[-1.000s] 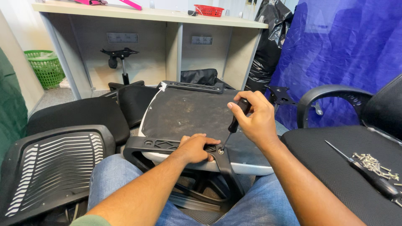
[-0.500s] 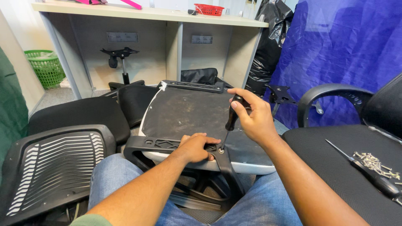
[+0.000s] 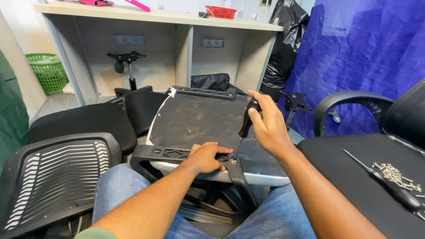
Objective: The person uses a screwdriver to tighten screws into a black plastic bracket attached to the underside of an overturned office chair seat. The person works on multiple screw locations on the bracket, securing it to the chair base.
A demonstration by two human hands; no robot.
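Observation:
An upturned chair seat [image 3: 199, 119] with a dusty black underside lies across my knees. A black plastic armrest bracket [image 3: 168, 155] runs along its near edge. My left hand [image 3: 208, 157] presses flat on that bracket beside a screw [image 3: 233, 161]. My right hand [image 3: 265, 124] grips the black handle of a screwdriver [image 3: 247, 121], whose shaft slants down to the screw.
A second screwdriver [image 3: 389, 186] and several loose screws [image 3: 396, 175] lie on the black chair seat at right. A mesh chair back [image 3: 48, 172] lies at left, more black chair parts behind it. A grey desk [image 3: 155, 17], green basket [image 3: 46, 71] and blue tarp [image 3: 354, 48] stand beyond.
My right hand has shifted its grip on the screwdriver handle, turning it over the screw. My left hand stays on the bracket.

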